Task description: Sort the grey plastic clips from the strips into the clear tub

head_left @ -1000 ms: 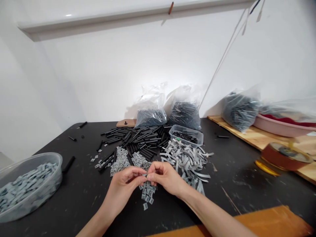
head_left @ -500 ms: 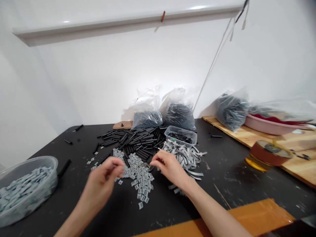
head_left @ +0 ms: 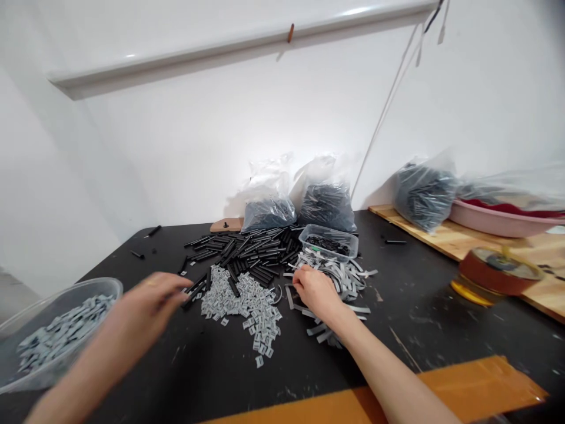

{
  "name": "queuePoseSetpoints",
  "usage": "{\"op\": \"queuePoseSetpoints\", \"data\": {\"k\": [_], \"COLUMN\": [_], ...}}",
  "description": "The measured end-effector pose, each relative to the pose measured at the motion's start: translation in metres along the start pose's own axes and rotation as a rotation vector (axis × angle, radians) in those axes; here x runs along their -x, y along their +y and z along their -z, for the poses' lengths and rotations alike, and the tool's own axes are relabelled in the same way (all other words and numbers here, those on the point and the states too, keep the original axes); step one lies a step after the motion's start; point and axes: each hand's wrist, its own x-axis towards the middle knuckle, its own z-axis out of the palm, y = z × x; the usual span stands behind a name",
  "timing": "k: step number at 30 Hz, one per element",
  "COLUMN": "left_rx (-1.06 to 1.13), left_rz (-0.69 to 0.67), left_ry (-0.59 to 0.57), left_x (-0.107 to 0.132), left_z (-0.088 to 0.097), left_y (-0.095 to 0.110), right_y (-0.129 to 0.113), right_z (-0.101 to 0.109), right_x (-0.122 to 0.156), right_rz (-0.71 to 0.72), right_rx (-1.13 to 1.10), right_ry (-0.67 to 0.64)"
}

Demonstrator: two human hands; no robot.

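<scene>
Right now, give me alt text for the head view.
Two bare hands work over a black table: the right hand touches a pile of gray strips, and the left hand is raised beside small gray tags and black tubes.

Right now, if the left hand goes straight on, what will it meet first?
Probably the loose black tubes just beyond the left hand, beside the heap of grey tags. Depth is unclear, so it might pass above them.

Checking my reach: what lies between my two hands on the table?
In the head view, grey tags lie between the left hand and right hand, with a few black tubes nearer the left hand.
</scene>
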Motion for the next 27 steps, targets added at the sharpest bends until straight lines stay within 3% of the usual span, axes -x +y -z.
{"op": "queuePoseSetpoints", "data": {"k": [2,3,5,7,12,18,21,24,27], "left_rx": [-0.144,-0.198,-0.276,-0.317,-0.361,-0.576,-0.603,-0.534,-0.270], "left_rz": [0.033,0.057,0.086,0.089,0.059,0.046,0.046,0.041,0.139], "left_ry": [-0.317,-0.404,-0.489,-0.522,-0.585,-0.639,-0.648,-0.599,-0.575], "left_x": [0.003,0.004,0.004,0.004,0.004,0.008,0.009,0.007,0.002], "left_z": [-0.042,-0.059,-0.081,-0.090,-0.085,-0.080,-0.079,-0.077,-0.079], "left_y": [0.027,0.036,0.044,0.043,0.038,0.063,0.063,0.049,0.033], "right_y": [0.001,0.002,0.003,0.003,-0.005,-0.009,-0.004,0.001,0.003], "right_z": [0.000,0.000,-0.001,-0.001,0.002,0.000,-0.004,-0.007,-0.009], "right_x": [0.001,0.001,0.001,0.001,0.000,0.000,-0.002,-0.005,-0.006], "right_rz": [0.001,0.002,0.010,0.028,0.084,0.044,0.040,0.032,0.013], "right_rx": [-0.027,-0.042,-0.075,-0.107,-0.293,-0.509,-0.589,-0.695,-0.713], "right_ry": [0.026,0.039,0.060,0.074,0.157,0.153,0.142,0.123,0.072]}}
